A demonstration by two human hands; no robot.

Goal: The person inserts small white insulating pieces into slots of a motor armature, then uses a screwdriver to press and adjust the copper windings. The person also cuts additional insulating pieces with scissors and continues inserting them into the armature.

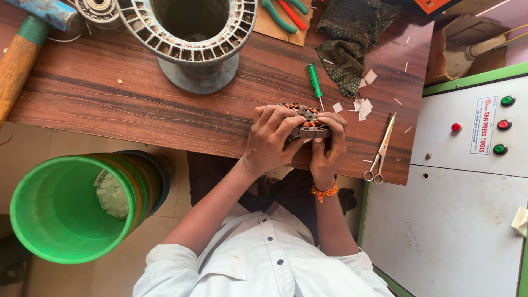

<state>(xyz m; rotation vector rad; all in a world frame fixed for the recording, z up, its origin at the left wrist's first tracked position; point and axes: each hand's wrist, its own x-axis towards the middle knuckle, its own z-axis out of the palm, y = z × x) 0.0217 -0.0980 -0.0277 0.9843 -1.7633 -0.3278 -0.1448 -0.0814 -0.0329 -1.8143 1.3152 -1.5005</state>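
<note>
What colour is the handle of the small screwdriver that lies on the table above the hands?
Green; the screwdriver shows best in the head view.

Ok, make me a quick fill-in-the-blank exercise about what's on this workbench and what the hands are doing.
1. Both hands, the left hand and right hand, hold a round slotted metal core at the edge of the ____ table.
2. The screwdriver beyond the core has a ____ handle.
3. The scissors lie to the ____ of the right hand.
4. The bucket on the floor is ____.

Missing words: wooden; green; right; green
</note>
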